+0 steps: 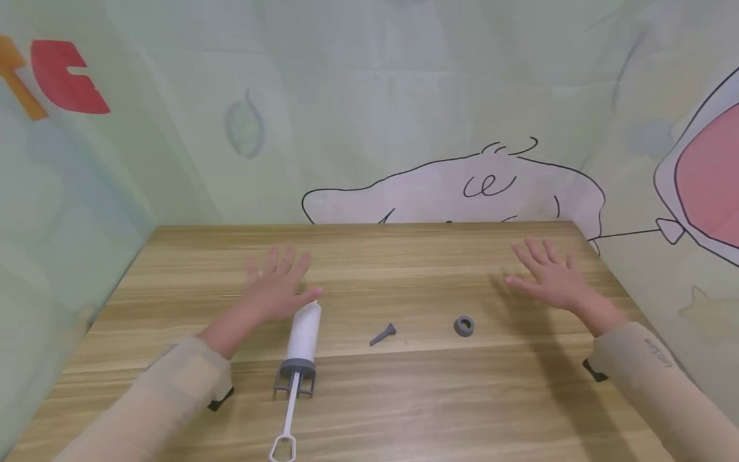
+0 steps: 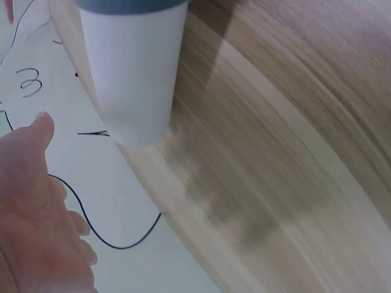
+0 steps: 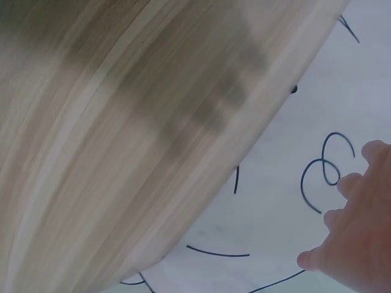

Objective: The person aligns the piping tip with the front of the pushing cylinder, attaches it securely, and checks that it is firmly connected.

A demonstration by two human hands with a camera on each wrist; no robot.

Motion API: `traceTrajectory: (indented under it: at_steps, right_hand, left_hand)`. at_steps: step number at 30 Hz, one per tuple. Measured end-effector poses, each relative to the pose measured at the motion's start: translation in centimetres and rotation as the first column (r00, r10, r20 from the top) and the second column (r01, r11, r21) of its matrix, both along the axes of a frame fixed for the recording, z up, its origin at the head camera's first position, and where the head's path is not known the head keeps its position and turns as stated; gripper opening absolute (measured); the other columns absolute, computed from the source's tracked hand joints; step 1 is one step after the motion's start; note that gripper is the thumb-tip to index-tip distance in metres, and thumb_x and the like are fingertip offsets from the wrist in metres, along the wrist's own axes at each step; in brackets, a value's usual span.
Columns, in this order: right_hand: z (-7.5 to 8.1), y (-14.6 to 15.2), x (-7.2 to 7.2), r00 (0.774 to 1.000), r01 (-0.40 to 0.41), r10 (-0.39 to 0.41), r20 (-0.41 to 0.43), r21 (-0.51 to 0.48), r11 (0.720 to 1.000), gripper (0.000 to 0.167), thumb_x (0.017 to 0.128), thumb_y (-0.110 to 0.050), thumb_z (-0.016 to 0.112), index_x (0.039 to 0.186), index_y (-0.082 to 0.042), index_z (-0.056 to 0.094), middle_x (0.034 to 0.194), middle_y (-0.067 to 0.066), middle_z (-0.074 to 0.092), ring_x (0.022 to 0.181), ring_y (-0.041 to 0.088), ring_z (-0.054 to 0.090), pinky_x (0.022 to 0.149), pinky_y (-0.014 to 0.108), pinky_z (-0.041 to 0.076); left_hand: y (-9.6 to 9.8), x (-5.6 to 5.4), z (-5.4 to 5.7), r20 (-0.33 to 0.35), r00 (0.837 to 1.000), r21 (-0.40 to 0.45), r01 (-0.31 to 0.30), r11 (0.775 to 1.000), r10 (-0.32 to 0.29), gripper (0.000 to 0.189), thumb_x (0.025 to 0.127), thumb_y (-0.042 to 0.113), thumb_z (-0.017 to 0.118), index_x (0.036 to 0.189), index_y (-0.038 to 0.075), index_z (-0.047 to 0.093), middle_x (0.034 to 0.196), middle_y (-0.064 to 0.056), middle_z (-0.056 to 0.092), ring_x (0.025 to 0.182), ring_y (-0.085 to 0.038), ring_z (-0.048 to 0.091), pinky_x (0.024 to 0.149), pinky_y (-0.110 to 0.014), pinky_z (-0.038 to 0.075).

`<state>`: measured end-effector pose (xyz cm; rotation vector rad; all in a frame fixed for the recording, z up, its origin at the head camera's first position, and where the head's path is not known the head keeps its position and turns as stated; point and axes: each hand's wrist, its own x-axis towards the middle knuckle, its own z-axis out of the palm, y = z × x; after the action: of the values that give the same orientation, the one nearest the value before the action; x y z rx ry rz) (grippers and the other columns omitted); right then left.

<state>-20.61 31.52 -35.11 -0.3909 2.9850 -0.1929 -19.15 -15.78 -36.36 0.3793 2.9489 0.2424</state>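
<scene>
The backdrop (image 1: 173, 128) bears an orange T (image 1: 27, 93) and red C (image 1: 49, 77); right-sleeve lettering (image 1: 659, 353) is illegible.

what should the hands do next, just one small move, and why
Probably grip the white tube with the left hand. That hand looks empty, fingers spread, and in the head view it shows right by the tube's far end. The small grey flared piece and grey ring lie farther from it, to the right.
</scene>
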Motion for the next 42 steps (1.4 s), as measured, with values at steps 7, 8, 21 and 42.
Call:
traceTrajectory:
  at_steps: [7, 8, 21, 42]
  right_hand:
    - [-0.6, -1.7, 0.4, 0.994, -0.086, 0.088, -0.058, 0.026, 0.996, 0.080, 0.082, -0.059, 0.044, 0.143, -0.023, 0.006, 0.149, 0.013, 0.000, 0.134, 0.037, -0.010, 0.095, 0.070, -0.002]
    - [-0.7, -2.0, 0.5, 0.992, -0.099, 0.101, -0.070, 0.028, 0.995, 0.081, 0.081, -0.059, 0.045, 0.143, -0.023, 0.007, 0.149, 0.013, 0.001, 0.134, 0.037, -0.009, 0.095, 0.070, -0.001]
    - [-1.5, -4.5, 1.6, 0.943, -0.309, 0.297, -0.150, -0.060, 0.949, 0.077, 0.072, -0.036, 0.070, 0.136, -0.012, 0.034, 0.138, 0.020, 0.033, 0.120, 0.040, 0.038, 0.094, 0.054, 0.034]
    - [-3.9, -6.6, 2.6, 0.950, -0.283, 0.307, 0.062, -0.248, 0.926, 0.057, 0.071, -0.021, 0.070, 0.123, -0.010, 0.050, 0.111, 0.011, 0.056, 0.089, 0.019, 0.056, 0.074, 0.035, 0.048]
  left_hand:
    - [2.5, 0.4, -0.1, -0.022, 0.996, -0.009, 0.081, 0.997, -0.082, 0.074, 0.085, 0.060, 0.034, 0.143, 0.019, 0.014, 0.148, -0.017, 0.003, 0.133, -0.040, -0.008, 0.097, -0.067, -0.008]
    - [2.8, 0.5, 0.0, -0.022, 0.995, -0.004, 0.094, 0.996, -0.094, 0.073, 0.085, 0.059, 0.035, 0.143, 0.020, 0.014, 0.148, -0.016, 0.003, 0.134, -0.039, -0.008, 0.097, -0.066, -0.009]
    - [6.9, 0.9, 0.0, -0.062, 0.969, -0.038, 0.238, 0.971, -0.240, 0.067, 0.082, 0.049, 0.052, 0.139, 0.024, 0.027, 0.144, -0.010, 0.026, 0.136, -0.034, 0.006, 0.099, -0.065, -0.005]
    - [10.9, 0.7, -1.2, -0.012, 0.912, 0.086, 0.410, 0.908, -0.411, 0.035, 0.081, 0.023, 0.061, 0.116, 0.022, 0.057, 0.120, 0.000, 0.057, 0.118, -0.024, 0.046, 0.102, -0.061, 0.012]
